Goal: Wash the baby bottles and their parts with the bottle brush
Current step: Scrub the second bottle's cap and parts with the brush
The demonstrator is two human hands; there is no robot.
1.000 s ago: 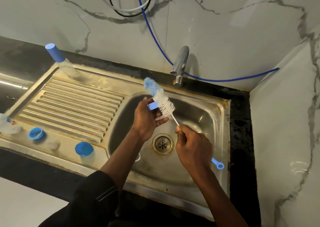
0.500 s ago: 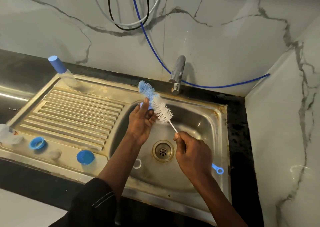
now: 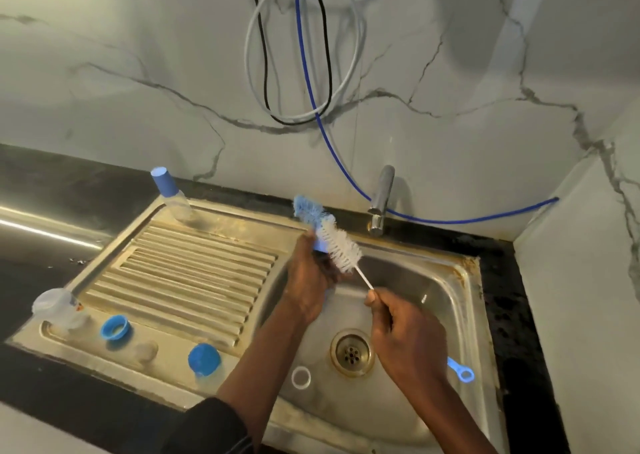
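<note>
A long bottle brush with white bristles and a blue sponge tip [image 3: 332, 239] passes across a small blue plastic bottle part [image 3: 320, 245], held above the left rim of a stainless steel sink basin [image 3: 460, 318] under a chrome tap [image 3: 381, 197] from which no water is visible. The left hand [image 3: 310, 280] is closed around the blue part, fingers curled so that most of it is hidden; the right hand [image 3: 408, 336] is closed on the brush's thin white stem, with the blue loop handle [image 3: 460, 373] jutting out behind the wrist.

The step in hand appears to be scrubbing this single part. A white ring [image 3: 300, 377] lies on the basin floor just left of the drain [image 3: 351, 351]. On the ribbed steel draining board [image 3: 194, 273] set into the dark desk [image 3: 69, 183], more pieces wait: a blue screw collar [image 3: 115, 327], a blue domed cap [image 3: 204, 358], a clear nipple [image 3: 147, 349] between them, and a clear bottle lying on its side [image 3: 57, 306] at the left edge. A clear bottle with a blue cap [image 3: 169, 194] stands at the board's far corner.

Much of the wash likely remains. The next move probably calls for turning the part in the fingers so the bristles reach every face, then rinsing it.
</note>
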